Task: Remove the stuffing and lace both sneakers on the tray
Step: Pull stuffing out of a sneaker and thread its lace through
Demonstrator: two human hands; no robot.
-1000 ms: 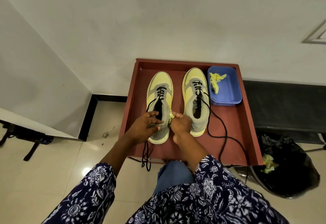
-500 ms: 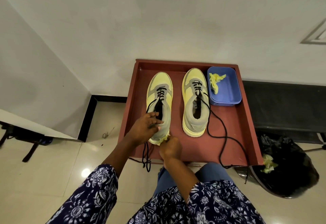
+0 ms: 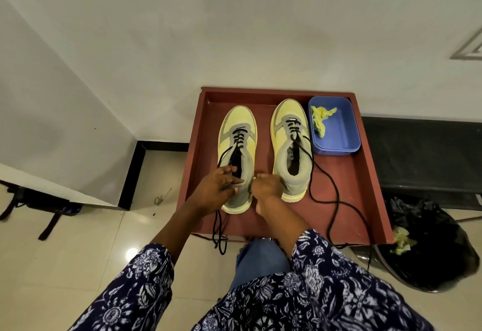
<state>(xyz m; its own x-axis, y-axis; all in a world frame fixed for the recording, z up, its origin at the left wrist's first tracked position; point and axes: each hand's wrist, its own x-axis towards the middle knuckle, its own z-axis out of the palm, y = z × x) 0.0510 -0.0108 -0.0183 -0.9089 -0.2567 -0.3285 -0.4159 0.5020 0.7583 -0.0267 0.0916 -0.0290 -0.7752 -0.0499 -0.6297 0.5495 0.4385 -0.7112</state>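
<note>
1. Left hand (image 3: 217, 190) grips the left sneaker (image 3: 238, 158) collar at the tray (image 3: 365, 187) near edge.
2. Right hand (image 3: 266, 187) pinches beside it.
3. Blue bin (image 3: 339, 137) with yellow stuffing (image 3: 322, 119) at far right corner.

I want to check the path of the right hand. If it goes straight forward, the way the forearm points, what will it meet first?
Probably the right sneaker: the right hand sits just before its heel, knuckles toward it. Depth is unclear, so they may already be touching.
</note>
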